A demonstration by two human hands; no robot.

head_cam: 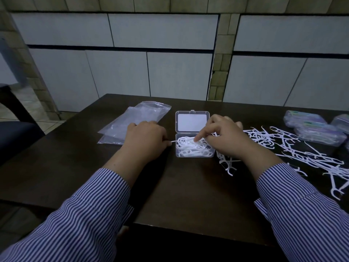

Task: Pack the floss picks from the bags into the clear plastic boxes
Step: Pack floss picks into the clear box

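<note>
Floss picks (192,147) fill the lower half of an open clear plastic box (194,155) that sits near the middle of the dark table (75,167), its hinged lid (192,121) laid back flat behind it. The right hand (224,138) reaches over the box from the right with fingers curled; its extended index finger presses down onto the picks inside, and whether the other fingers hold anything cannot be told. The left hand (145,142) rests just left of the box, fingers curled inward, pinching the stem of a single white pick (173,141) whose tip pokes out toward the box's left wall. More loose floss picks (294,154) lie scattered across the table to the right, some just beside the box under the right wrist. Empty clear bags (136,120) lie flat behind the left hand. Closed, filled boxes (319,129) are stacked at the far right edge. Both forearms wear striped sleeves (90,214).
</note>
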